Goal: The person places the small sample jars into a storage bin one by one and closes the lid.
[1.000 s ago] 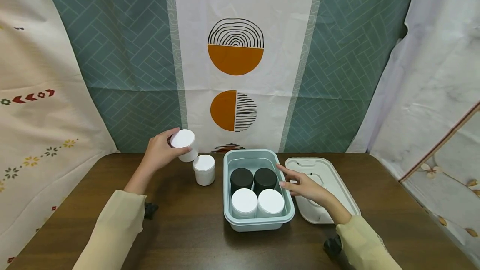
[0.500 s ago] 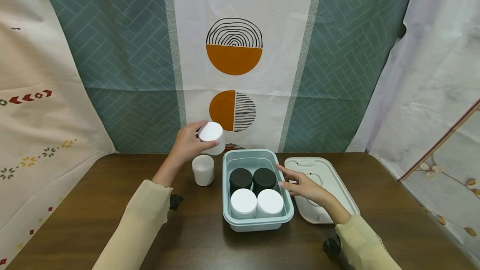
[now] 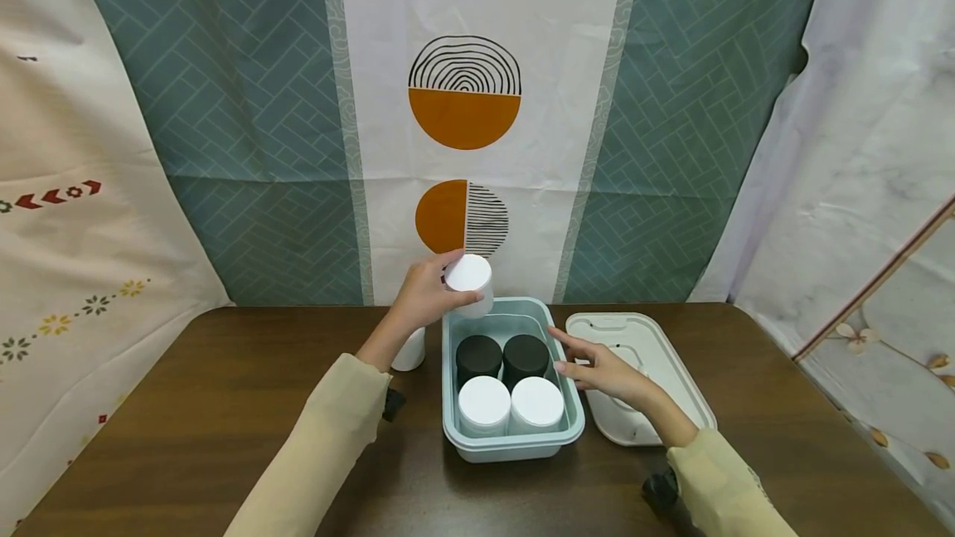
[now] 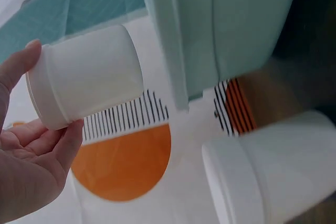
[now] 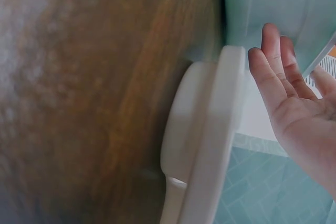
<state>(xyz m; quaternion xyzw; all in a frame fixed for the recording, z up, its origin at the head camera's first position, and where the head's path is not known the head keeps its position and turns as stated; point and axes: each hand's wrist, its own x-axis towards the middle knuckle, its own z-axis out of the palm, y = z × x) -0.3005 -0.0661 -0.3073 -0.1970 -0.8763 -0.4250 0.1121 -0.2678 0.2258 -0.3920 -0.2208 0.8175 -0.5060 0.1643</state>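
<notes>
My left hand (image 3: pixel 429 295) pinches a white lidded jar (image 3: pixel 472 284) by its lid, between thumb and fingers, above the back left corner of a pale blue-green tub (image 3: pixel 515 452). In the left wrist view the held jar (image 4: pixel 89 74) hangs apart from the tub wall (image 4: pixel 236 24). Inside the tub stand two black-lidded jars (image 3: pixel 479 357) behind two white jars (image 3: pixel 485 404). My right hand (image 3: pixel 608 371) has its fingers extended at the tub's right rim; the right wrist view shows those fingers (image 5: pixel 270 82) loosely spread beside the tub wall (image 5: pixel 273 3).
Another white jar (image 3: pixel 409 350) stands on the brown table (image 3: pixel 224 421) left of the tub, partly hidden by my left hand. A white lid (image 3: pixel 671 379) lies to the tub's right, under my right forearm. A patterned curtain (image 3: pixel 388 106) hangs behind the table.
The left hand has carried the white jar rightward, from left of the standing jar to over the tub's back left corner. My right hand has stayed at the rim.
</notes>
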